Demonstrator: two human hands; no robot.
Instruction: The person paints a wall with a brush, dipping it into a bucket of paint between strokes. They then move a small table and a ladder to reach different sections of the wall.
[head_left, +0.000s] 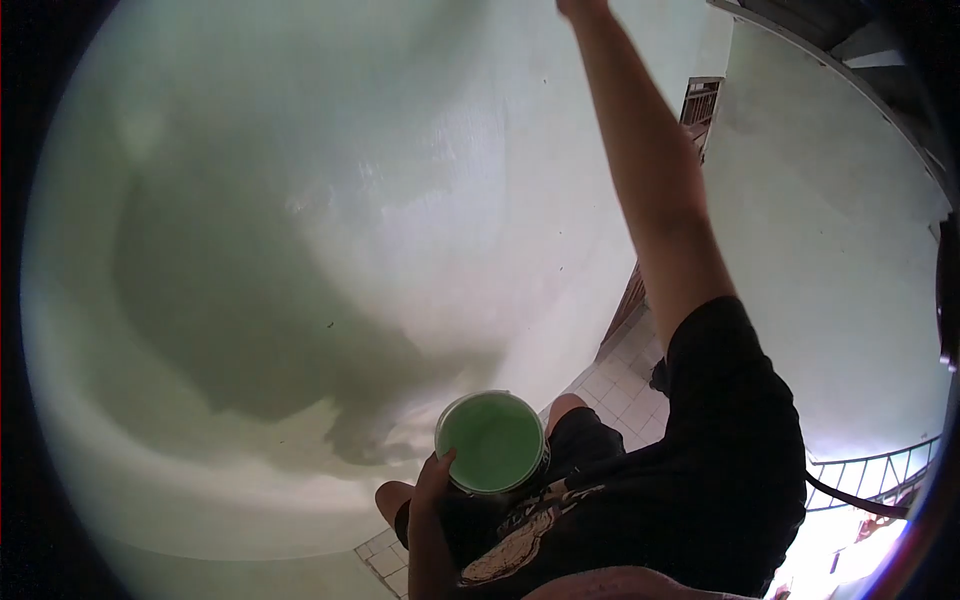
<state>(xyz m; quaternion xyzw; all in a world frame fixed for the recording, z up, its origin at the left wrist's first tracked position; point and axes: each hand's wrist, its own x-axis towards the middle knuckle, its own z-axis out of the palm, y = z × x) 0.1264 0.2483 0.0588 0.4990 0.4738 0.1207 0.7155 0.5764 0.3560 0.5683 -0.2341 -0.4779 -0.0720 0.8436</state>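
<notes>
One bucket (491, 443) is clasped by the left hand (433, 478), its fingers mostly hidden; the right hand (582, 5) is cut off, openness and hold cannot be told

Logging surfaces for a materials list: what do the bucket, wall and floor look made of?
Bucket: probably plastic, semi-gloss; smooth, thin moulded-looking rim. Wall: likely painted plaster; continuous pale-green face, shiny patches possibly wet paint. Floor: tile, probably ceramic; pale squares with dark joints, finish unclear.
</notes>
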